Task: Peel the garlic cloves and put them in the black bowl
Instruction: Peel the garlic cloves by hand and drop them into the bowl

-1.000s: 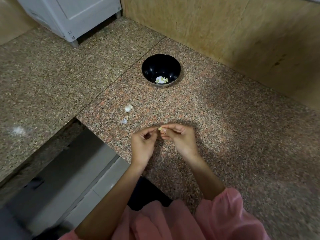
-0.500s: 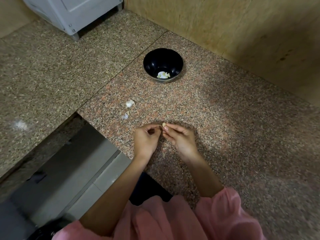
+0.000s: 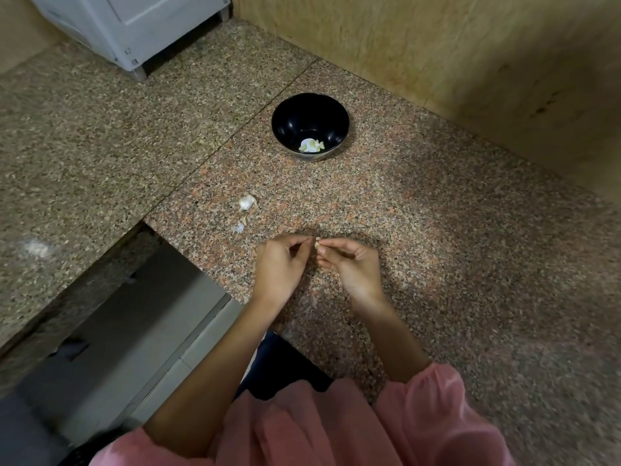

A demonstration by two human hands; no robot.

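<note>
One speckled granite counter [image 3: 437, 230], one round black bowl [image 3: 309, 125] holding about three peeled cloves [image 3: 312, 145], one unpeeled white clove [image 3: 246, 202] beside two skin scraps [image 3: 239, 226], one small clove [image 3: 317, 244] pinched between my left hand [image 3: 280, 267] and right hand [image 3: 353, 267]: liable, I judge, to slip from my fingertips.

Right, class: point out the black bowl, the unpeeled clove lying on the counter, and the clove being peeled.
black bowl [image 3: 289, 112]: head view, bare inner wall.
unpeeled clove [image 3: 246, 202]: head view, middle of its papery skin.
clove being peeled [image 3: 317, 244]: head view, tip showing between both hands' fingertips.
</note>
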